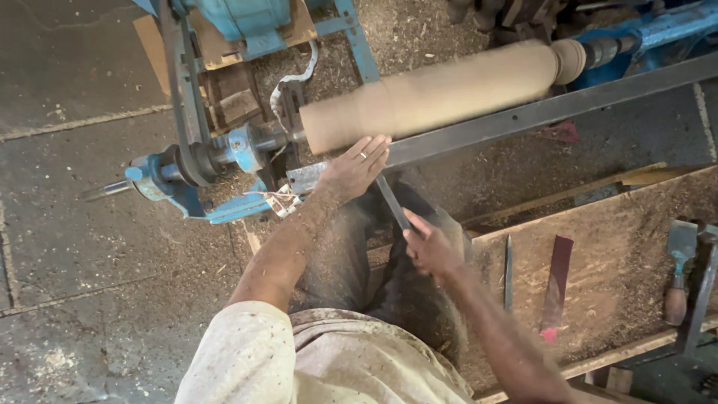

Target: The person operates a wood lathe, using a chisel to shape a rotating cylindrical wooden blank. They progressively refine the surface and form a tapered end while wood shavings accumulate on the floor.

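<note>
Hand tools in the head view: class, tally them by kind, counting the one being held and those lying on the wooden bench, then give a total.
Long flat steel tool, gripped by the right hand and steadied under the left hand: 1
Thin dark metal rod on the wooden bench: 1
Dark red flat strip: 1
Blue chisel with wooden handle: 1
Total: 4

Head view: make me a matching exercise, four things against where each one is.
Things:
1. left hand
2. right hand
3. wooden cylinder
4. dark red strip

Places:
A. lying flat on the sawdust-covered wooden tray
B. mounted across the blue lathe, blurred
C. gripping the lower end of the long turning tool
D. resting on the steel tool rest, fingers against the tool's upper end

Pairs: 1-D, 2-C, 3-B, 4-A
</note>
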### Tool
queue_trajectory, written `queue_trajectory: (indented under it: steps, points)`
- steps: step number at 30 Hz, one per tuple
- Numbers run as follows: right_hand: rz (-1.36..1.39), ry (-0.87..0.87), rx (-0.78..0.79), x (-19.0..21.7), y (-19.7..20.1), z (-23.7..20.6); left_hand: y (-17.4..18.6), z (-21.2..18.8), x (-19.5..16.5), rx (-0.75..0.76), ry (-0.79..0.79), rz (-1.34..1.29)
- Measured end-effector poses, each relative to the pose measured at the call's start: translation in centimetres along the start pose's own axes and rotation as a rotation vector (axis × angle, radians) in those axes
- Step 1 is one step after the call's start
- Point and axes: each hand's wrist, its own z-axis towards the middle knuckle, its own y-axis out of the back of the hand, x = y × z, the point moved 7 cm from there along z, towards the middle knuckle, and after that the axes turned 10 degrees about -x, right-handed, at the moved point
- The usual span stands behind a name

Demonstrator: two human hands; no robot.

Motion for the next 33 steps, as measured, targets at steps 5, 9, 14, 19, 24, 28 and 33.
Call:
queue_trajectory:
  steps: [5,9,14,19,24,28,33]
  points:
    - [0.174,-0.002,-0.05,-1.4,-3.3,-1.9,1.1,-0.2,-0.3,0.006,0.0,-0.045]
    - [0.24,0.029,-0.094,-2.5,-5.2,-2.5,2.0,-0.4,-0.6,-0.036,-0.023,-0.125]
    - [0.347,0.055,-0.128,-4.0,-4.9,-2.3,1.2,1.0,-1.8,-0.049,-0.113,-0.179]
    - [0.267,0.036,-0.154,-3.3,-2.7,2.0,-1.8,3.3,-0.7,-0.046,-0.065,-0.176]
    - [0.241,0.068,-0.096,-0.8,-2.4,5.9,-4.9,3.6,1.7,-0.015,-0.062,-0.137]
    - [0.111,0.092,-0.11,0.4,-2.2,7.3,-5.9,3.2,3.3,-0.055,-0.009,-0.205]
    - [0.123,-0.023,-0.015,0.4,-2.1,8.2,-5.7,2.1,3.3,-0.093,-0.024,-0.168]
